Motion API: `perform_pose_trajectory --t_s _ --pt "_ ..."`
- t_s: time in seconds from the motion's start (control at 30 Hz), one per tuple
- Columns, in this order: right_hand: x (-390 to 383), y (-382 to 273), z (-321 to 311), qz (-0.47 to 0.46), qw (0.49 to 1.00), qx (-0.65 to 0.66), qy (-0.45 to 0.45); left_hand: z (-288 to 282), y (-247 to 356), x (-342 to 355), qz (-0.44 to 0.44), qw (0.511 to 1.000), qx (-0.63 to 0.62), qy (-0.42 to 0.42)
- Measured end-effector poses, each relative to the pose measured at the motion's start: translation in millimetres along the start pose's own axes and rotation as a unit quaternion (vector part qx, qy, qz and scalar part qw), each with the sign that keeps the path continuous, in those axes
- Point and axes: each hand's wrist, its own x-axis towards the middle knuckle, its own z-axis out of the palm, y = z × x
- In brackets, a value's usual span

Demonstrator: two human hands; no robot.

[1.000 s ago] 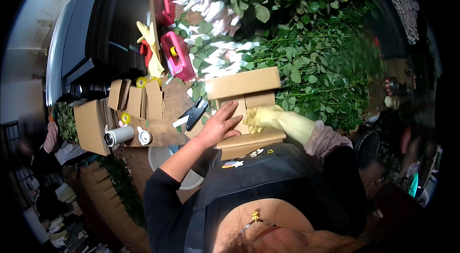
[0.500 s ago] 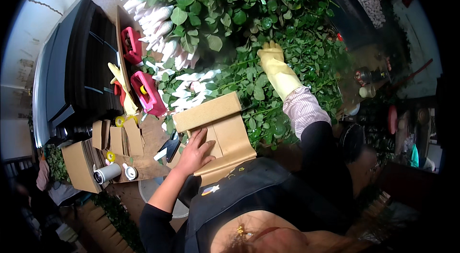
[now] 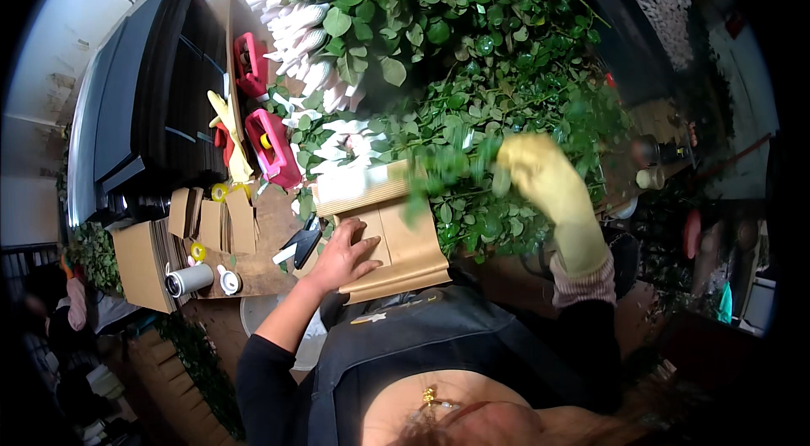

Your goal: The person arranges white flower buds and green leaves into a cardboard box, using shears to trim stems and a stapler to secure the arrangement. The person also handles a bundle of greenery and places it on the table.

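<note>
Brown kraft paper (image 3: 412,237) lies on the bench in front of me, with a ribbed cardboard strip (image 3: 359,204) along its far edge. My bare left hand (image 3: 346,257) rests on the paper's left side, fingers stretched out and apart. In a yellow rubber glove, my right hand (image 3: 536,166) is closed on a leafy rose stem (image 3: 451,163), smeared by motion. The stem stretches left toward the cardboard strip. A white-sleeved bud (image 3: 348,184) lies over the strip; whether it belongs to this stem I cannot tell. A big heap of leafy stems (image 3: 498,100) spreads behind.
To the left stand pink tape dispensers (image 3: 272,151), spare yellow gloves (image 3: 226,129) and stacked black boards (image 3: 143,108). Nearer are cardboard pieces (image 3: 139,264), a grey-white cylinder (image 3: 190,279) and a black stapler-like tool (image 3: 305,242). More white-sleeved buds (image 3: 308,45) edge the heap.
My right hand has come back from the heap, down and to the right, and now grips a rose stem. A white bud has appeared on the cardboard strip. My left hand stays on the paper.
</note>
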Motion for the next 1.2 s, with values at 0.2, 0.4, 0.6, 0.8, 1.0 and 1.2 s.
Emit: perform_pose_trajectory --t_s 0.2,0.4,0.6,0.8,1.0,1.2 --pt "-68.2 1.8 130.4 0.111 0.921 -0.119 -0.355 -6.0 -5.5 4.8 -0.011 0.995 -0.094 0.021" --pt "-101.1 15.0 138.7 0.163 0.941 -0.065 -0.291 17.8 -21.7 -2.9 0.064 0.996 -0.051 0.026" --pt "14.8 -3.6 90.1 -0.024 0.975 -0.169 0.142 11.7 -14.8 -5.2 0.037 0.996 -0.081 -0.022" --pt "108.2 50.7 153.4 0.196 0.907 -0.318 -0.197 8.2 -24.4 -9.2 0.019 0.995 -0.093 -0.024" --pt "102.2 63.6 111.2 -0.07 0.958 -0.238 0.141 5.4 -20.4 -10.8 -0.003 0.993 -0.11 -0.047" --pt "6.0 -27.7 57.7 -0.146 0.986 -0.08 -0.025 11.2 -14.7 -7.6 -0.02 0.991 -0.133 -0.019"
